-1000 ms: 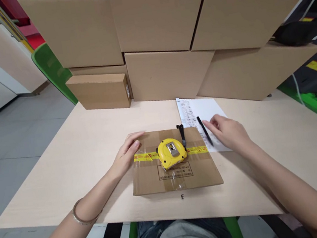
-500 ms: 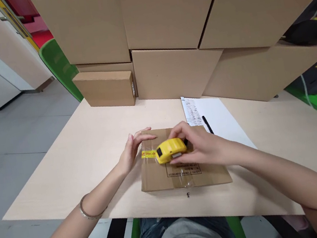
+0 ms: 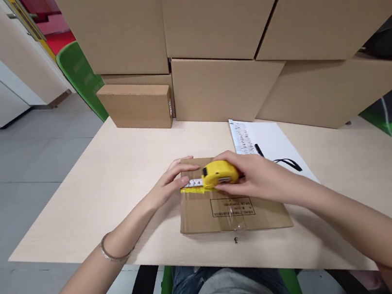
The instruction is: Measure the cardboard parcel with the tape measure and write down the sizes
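Observation:
A flat brown cardboard box (image 3: pixel 199 217) lies in front of me, with a printed label and clear tape on top. My right hand (image 3: pixel 249 171) grips a yellow tape measure (image 3: pixel 220 172) above the box. From its case a short length of white blade (image 3: pixel 194 183) runs left to the box's edge. There my left hand (image 3: pixel 171 180) pins the blade end with its thumb, its other fingers reaching over the box's far left corner. Just below the blade is a strip of yellow tape (image 3: pixel 191 191) on the box.
Behind the box lie a white paper sheet (image 3: pixel 272 138) with writing, a black pen (image 3: pixel 259 150) and a black strap (image 3: pixel 289 163). A smaller carton (image 3: pixel 138 107) stands at the back left. Large stacked cartons (image 3: pixel 224 86) wall off the table's (image 3: pixel 94 182) far side.
The tape measure has moved up and right, and a short length of blade now shows. My left thumb has come onto the blade's end. The view has shifted slightly.

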